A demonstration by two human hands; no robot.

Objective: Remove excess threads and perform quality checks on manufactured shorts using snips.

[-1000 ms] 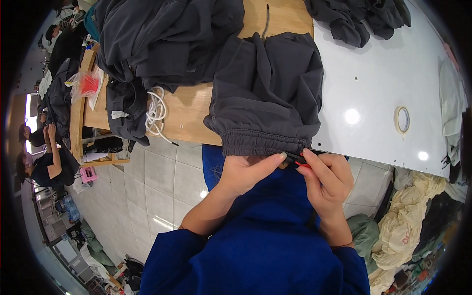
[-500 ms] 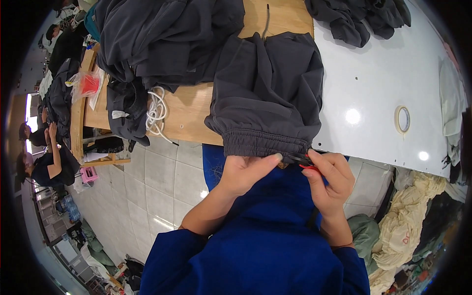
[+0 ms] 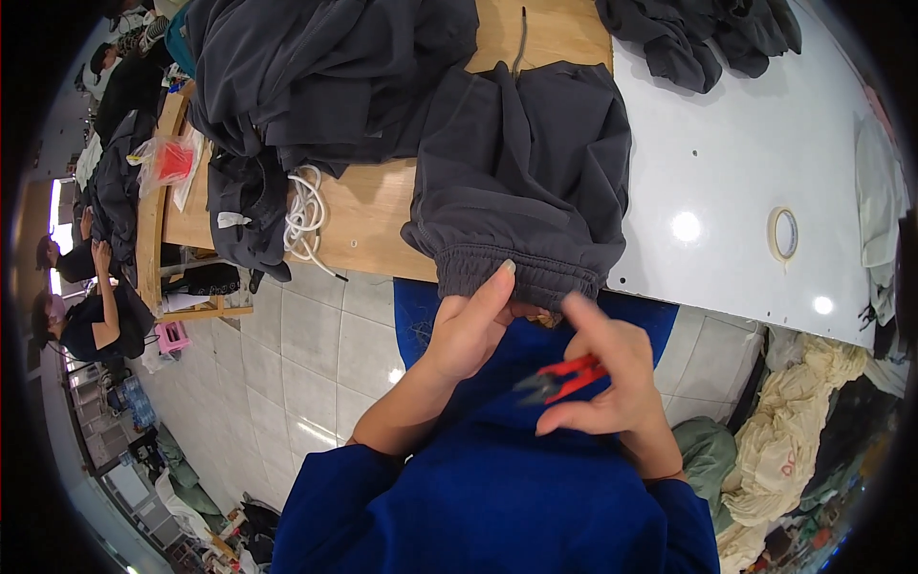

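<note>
Centre frame: our left grip (image 3: 467, 335) pinches waistband (image 3: 553, 277) of grey garment (image 3: 521, 182) at bench (image 3: 378, 210) edge; right grip (image 3: 620, 371) cradles snips (image 3: 574, 376). Waistband handling underway, we judge; next move calls for blades clear of garment.

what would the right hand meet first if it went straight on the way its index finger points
Most likely the gathered fabric waistband of the dark grey garment; the right hand is blurred and depth is unclear, so it may already be touching.
</note>
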